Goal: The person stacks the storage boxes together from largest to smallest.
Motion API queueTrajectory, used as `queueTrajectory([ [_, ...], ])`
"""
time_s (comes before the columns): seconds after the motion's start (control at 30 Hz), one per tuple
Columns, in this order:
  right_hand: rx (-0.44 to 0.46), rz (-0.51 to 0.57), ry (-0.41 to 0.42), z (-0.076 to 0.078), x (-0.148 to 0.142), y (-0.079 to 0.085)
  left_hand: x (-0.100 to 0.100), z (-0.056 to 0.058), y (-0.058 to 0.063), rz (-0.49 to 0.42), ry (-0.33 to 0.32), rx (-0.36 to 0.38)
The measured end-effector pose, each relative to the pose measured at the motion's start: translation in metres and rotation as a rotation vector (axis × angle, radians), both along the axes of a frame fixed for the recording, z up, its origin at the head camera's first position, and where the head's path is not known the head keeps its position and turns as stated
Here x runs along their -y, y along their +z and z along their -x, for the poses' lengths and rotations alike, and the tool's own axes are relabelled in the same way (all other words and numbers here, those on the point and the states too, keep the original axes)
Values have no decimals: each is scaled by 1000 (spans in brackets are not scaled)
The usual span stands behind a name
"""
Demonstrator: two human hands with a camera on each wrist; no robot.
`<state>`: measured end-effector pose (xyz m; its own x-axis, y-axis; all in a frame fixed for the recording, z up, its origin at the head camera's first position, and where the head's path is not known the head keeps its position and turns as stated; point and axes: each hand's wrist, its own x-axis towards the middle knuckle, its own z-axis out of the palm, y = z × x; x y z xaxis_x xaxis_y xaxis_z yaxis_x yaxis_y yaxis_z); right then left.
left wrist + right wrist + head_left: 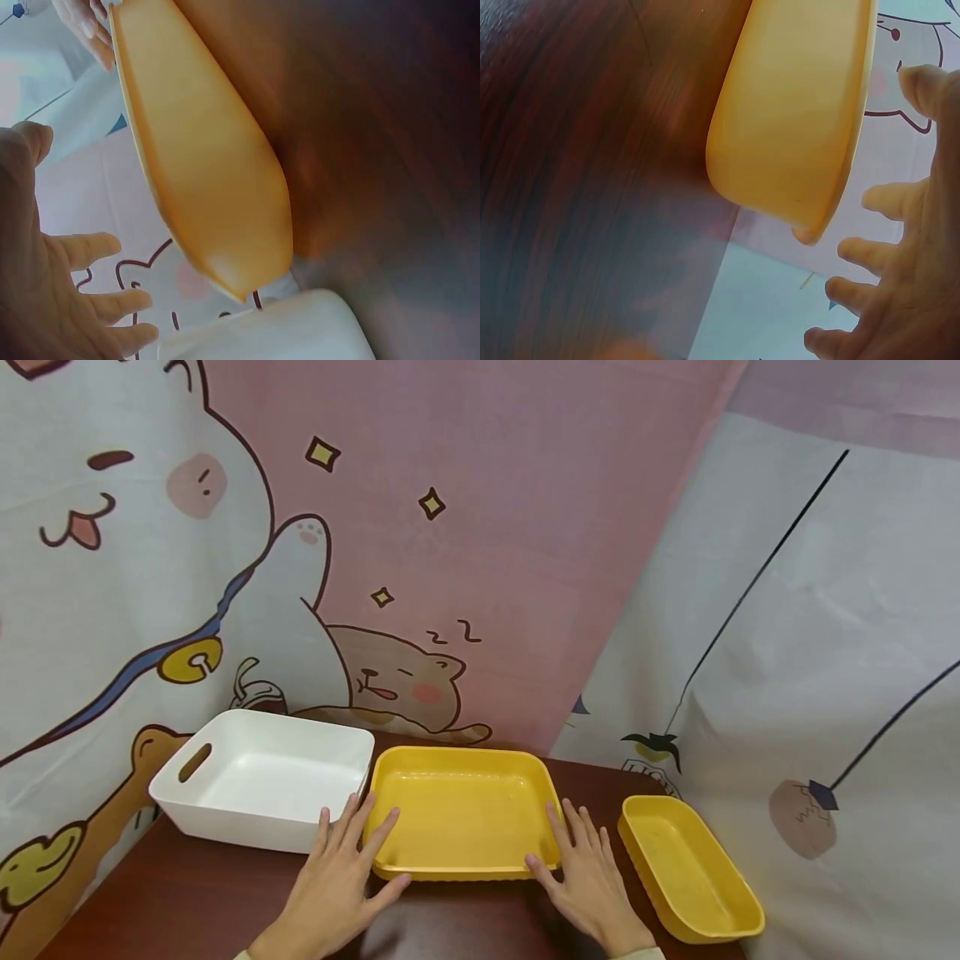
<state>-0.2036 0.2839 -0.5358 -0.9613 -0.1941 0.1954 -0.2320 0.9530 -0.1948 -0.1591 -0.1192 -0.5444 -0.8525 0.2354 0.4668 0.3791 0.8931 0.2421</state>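
Note:
A shallow yellow tray (pixel 461 822) with rounded corners sits in the middle of the dark table. Over its near left corner my left hand (pixel 330 881) spreads its fingers, thumb toward the front rim. My right hand (pixel 588 885) spreads likewise at the near right corner. In the left wrist view the left hand (pixel 64 292) has its fingers apart, with a gap between them and the tray's side (pixel 202 165). The right wrist view also shows the right hand (pixel 900 262) spread beside the tray (pixel 787 112), gripping nothing.
A white bin (pixel 277 777) with a handle slot stands at the left, close against the yellow tray. On the right is a smaller, deeper yellow container (pixel 686 868), set at an angle. A cartoon-printed cloth (pixel 525 568) hangs behind the brown table (pixel 217 893).

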Motion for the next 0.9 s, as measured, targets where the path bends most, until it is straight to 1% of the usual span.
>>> queueTrajectory([
  [0.17,9,-4,2,0,2,-1,-9,-3,-4,27,-38,-80],
  [0.23,8,-2,5,1,3,-1,-12,-3,-6,34,-50,-98],
  [0.33,16,6,13,1,5,-2,-15,-5,-8,33,-63,-84],
  [0.4,30,9,12,1,5,-3,-15,-5,-10,18,-65,-55],
  [0.47,51,15,6,2,5,-4,-16,-4,-10,-9,-63,-28],
  [0.63,104,42,-20,4,6,-5,-14,-1,-13,-82,-41,12],
  [0.73,106,60,-24,6,7,-5,-12,2,-15,-117,-15,27],
  [0.9,72,85,-38,11,10,-7,-9,7,-16,-184,17,30],
])
